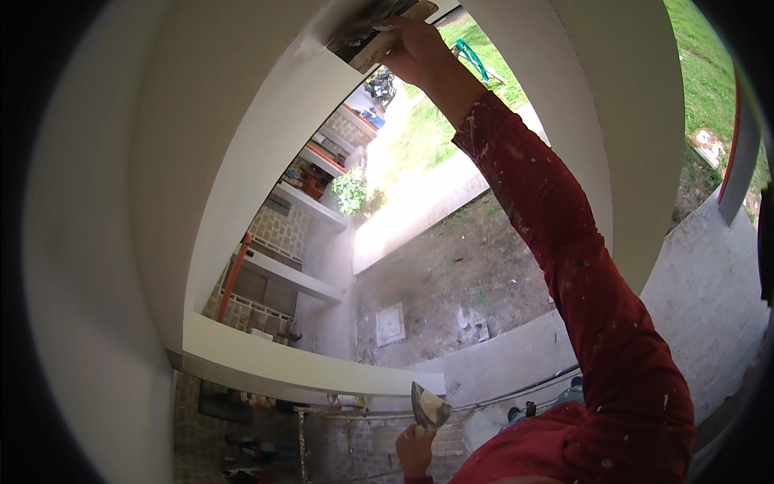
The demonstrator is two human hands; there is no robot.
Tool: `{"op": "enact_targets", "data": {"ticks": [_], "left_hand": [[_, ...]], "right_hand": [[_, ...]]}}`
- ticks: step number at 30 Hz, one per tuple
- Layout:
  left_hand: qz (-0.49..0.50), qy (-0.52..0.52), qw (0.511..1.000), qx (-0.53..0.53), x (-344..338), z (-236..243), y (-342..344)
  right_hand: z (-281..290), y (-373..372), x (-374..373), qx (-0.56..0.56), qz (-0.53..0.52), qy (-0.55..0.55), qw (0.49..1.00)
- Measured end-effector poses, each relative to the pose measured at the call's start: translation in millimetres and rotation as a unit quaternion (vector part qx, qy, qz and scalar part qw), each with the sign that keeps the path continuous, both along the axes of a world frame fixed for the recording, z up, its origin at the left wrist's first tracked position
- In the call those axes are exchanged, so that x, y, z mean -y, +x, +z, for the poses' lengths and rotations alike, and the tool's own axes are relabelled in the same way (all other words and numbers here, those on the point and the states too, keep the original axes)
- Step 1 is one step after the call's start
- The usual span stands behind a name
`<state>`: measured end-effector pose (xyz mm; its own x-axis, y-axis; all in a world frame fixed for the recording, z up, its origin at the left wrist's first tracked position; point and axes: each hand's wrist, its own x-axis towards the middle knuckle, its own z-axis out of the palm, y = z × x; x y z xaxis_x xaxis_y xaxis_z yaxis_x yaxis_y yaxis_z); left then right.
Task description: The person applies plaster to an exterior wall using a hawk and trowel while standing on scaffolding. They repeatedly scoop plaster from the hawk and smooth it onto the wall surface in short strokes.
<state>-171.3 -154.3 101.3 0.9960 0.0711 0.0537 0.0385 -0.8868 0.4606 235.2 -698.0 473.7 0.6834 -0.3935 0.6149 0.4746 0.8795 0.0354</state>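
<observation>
My right arm, in a red sleeve spotted with pale flecks, reaches up to the top of the view. There my right hand [417,55] is closed on a flat plastering trowel [355,50], whose blade lies against or very close to the pale beam [274,105]. Dark smears cover part of the blade, and its handle is mostly hidden by my fingers. Low in the middle, my left hand [414,452] grips a pointed trowel [431,409] held upright. A pale lump of what looks like plaster sits on this trowel's blade.
A pale ledge [314,355] of the wall opening runs across just beyond the pointed trowel. A thick pale column or beam [597,97] stands to the right. Below lie a dirt yard [451,274], a concrete walkway [516,367], grass and a leafy bush [349,191].
</observation>
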Motion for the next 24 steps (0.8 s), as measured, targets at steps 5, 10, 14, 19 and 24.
{"op": "enact_targets", "data": {"ticks": [5, 10, 14, 19, 24], "left_hand": [[-0.037, 0.036, 0.998, 0.018, -2.7, -2.0, 13.3], [-0.13, 0.085, 0.986, 0.061, -3.7, -2.5, 47.7], [-0.128, 0.016, 0.991, 0.044, 40.6, 25.9, 78.8], [-0.113, -0.017, 0.989, 0.096, 98.6, 70.2, 110.3], [-0.118, -0.033, 0.987, 0.104, 121.5, 104.8, 128.6]], "right_hand": [[-2.6, -96.2, -15.2, -0.002, -0.039, 0.003, 0.999], [-12.0, -201.2, -19.7, 0.059, -0.038, -0.047, 0.996], [-58.7, -259.3, -51.6, 0.055, -0.081, -0.054, 0.994], [-166.5, -308.7, -101.9, -0.015, -0.351, -0.506, 0.788], [-252.6, -316.5, -120.6, 0.117, -0.457, -0.646, 0.601]]}}
